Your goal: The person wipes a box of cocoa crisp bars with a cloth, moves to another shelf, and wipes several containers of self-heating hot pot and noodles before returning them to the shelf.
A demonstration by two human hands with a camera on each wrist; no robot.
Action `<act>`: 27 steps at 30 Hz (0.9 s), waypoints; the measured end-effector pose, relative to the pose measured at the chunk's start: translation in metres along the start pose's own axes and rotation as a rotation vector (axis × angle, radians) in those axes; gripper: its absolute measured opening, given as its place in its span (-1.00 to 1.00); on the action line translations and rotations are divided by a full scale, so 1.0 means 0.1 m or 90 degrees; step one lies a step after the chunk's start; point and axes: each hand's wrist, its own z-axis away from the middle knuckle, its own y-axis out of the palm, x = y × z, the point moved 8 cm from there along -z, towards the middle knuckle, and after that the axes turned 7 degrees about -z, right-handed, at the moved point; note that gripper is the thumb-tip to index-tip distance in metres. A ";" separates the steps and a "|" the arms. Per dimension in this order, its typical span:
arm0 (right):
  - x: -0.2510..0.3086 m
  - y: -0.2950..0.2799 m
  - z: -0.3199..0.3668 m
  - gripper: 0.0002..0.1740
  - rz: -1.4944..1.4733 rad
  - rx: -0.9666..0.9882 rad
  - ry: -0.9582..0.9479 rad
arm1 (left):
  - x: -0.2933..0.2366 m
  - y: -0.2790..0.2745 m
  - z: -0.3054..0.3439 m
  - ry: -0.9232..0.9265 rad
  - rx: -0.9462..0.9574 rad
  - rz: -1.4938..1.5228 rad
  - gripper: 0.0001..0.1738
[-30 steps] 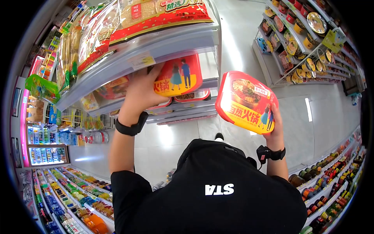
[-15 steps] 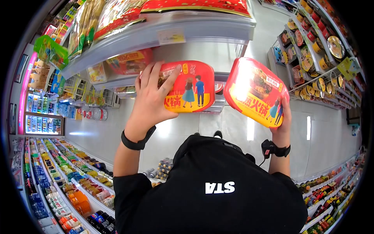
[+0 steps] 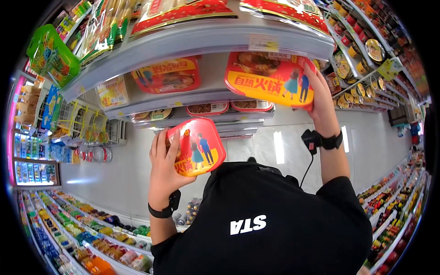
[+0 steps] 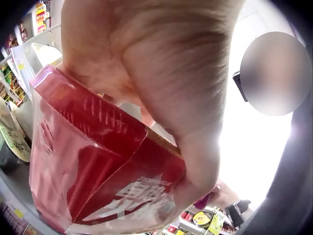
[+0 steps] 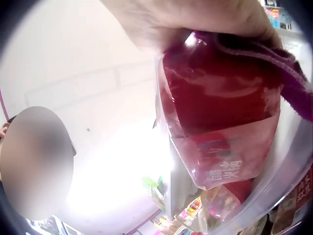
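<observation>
My left hand (image 3: 166,167) grips a red-and-yellow self-heating hot pot box (image 3: 201,149) by its left side, in front of the shelf and close to my chest. My right hand (image 3: 324,101) holds a second such hot pot box (image 3: 266,80) by its right end. That box is at the shelf opening, its far edge beneath the upper shelf board. In the right wrist view, purple cloth (image 5: 296,93) shows against the box under the hand. The left wrist view shows the left box's red, film-wrapped side (image 4: 98,142) below the palm.
Another hot pot box (image 3: 169,75) sits upside down to my view on the shelf (image 3: 211,68), beside a small yellow-and-white pack (image 3: 112,91). Bagged snacks (image 3: 183,16) fill the board above. Red-rimmed trays (image 3: 208,108) lie lower. Racks of goods stand on both sides and behind.
My left hand has drawn its box out of the shelf and back toward my chest. My right hand has carried its box leftward and forward to the shelf opening.
</observation>
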 end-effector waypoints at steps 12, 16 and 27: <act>-0.27 0.31 -0.84 -0.65 0.082 0.074 0.007 | 0.85 -0.11 0.25 0.048 0.017 0.097 0.23; -0.21 0.22 -0.91 -0.58 0.159 0.016 -0.062 | 1.05 -0.09 0.29 0.053 0.019 0.151 0.27; 0.04 0.57 -0.47 -0.68 1.009 -0.050 -0.714 | 1.02 -0.03 0.17 0.077 0.053 0.140 0.31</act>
